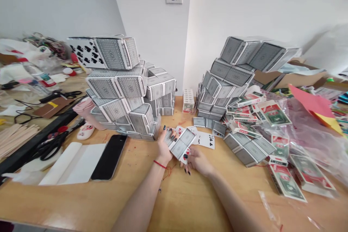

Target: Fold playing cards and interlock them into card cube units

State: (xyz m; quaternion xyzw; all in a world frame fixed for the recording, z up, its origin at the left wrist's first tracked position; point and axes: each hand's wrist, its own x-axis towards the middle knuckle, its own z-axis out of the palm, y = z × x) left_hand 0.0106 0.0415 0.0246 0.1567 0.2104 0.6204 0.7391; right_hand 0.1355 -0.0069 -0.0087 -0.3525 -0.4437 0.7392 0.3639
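My left hand [164, 146] and my right hand [196, 160] meet over the middle of the wooden table [174, 203]. Between them they grip a small folded piece made of grey-backed playing cards [181, 142]. The left fingers curl over its far edge, while the right fingers pinch its near corner from below. Loose face-up cards [206, 140] lie just behind it. A tall stack of card cubes [123, 90] rises to the left. Another such stack [233, 76] stands to the right.
A black phone [110, 156] and white sheets [73, 163] lie at the left. Black scissors [53, 144] and wooden sticks [15, 135] lie farther left. Red-and-green card boxes [285, 174] and plastic wrap [312, 134] crowd the right side. Red paper [312, 105] lies at the far right.
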